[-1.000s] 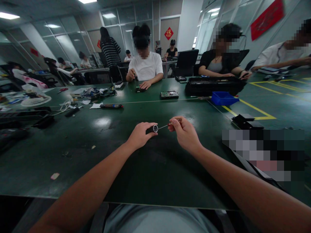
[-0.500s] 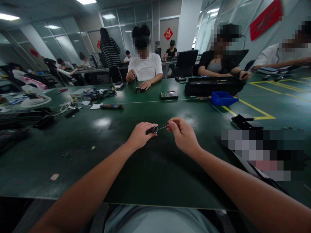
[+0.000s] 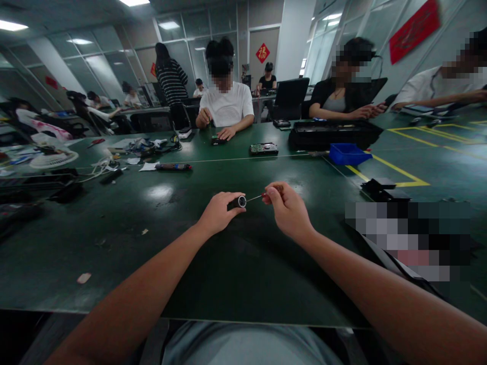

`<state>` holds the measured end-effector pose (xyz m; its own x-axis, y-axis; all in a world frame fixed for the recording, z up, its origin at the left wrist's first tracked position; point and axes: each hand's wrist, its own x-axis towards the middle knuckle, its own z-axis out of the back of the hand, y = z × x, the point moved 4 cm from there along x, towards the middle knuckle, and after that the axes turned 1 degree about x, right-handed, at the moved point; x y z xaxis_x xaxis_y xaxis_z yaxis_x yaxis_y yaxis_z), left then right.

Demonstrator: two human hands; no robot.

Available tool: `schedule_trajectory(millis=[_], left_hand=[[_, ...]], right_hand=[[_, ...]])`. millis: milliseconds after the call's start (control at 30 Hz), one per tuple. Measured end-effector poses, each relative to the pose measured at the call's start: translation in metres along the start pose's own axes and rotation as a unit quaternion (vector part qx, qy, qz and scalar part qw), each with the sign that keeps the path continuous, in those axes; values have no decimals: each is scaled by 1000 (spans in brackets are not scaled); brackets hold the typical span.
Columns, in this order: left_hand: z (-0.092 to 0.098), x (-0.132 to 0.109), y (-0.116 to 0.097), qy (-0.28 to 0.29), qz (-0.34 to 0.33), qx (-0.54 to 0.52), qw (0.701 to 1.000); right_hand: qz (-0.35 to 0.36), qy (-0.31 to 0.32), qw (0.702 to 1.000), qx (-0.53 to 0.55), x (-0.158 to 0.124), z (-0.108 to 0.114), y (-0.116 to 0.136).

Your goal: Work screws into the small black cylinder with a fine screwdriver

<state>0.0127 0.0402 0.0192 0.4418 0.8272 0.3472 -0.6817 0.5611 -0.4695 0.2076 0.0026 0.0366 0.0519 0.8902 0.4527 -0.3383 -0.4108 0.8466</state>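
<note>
A short black cylinder (image 3: 238,202) with a pale ring round its end lies in the grip of my left hand (image 3: 219,212), thumb below and fingers above. Its ringed end points right and toward me; I cannot make out its exact kind. My right hand (image 3: 287,209) pinches a screwdriver (image 3: 265,195) by its red and amber handle, which the fingers partly hide. The thin metal shaft runs left, and its tip is at the ringed end of the cylinder. Whether the tip touches it cannot be made out. Both hands are just above the green table (image 3: 243,284).
Beyond my hands lie a dark pen-shaped tool (image 3: 174,167), a circuit board unit (image 3: 264,148) and a blue bin (image 3: 349,153). Tangled cables and parts (image 3: 146,145) lie at left. A long black case (image 3: 335,134) stands at right. Several people sit across the table.
My hands hold nearly the same pose, with the screwdriver still at the cylinder's end. Across the table at right, a person's hands have come together. The view has shifted slightly.
</note>
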Motion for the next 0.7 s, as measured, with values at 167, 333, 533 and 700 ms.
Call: schedule_trajectory(millis=[167, 333, 533, 700], left_hand=[[-2, -1, 2, 3, 6, 2, 1000], [-4, -1, 3, 9, 5, 2, 1000], [-5, -1, 1, 17, -8, -4, 1000], [-6, -1, 2, 24, -13, -9, 1000]], right_hand=[[8, -11, 1000, 6, -1, 1, 0], [-8, -3, 1000, 15, 1, 2, 0], [-19, -12, 998, -65, 2, 7, 6], [24, 5, 999, -29, 1, 5, 7]])
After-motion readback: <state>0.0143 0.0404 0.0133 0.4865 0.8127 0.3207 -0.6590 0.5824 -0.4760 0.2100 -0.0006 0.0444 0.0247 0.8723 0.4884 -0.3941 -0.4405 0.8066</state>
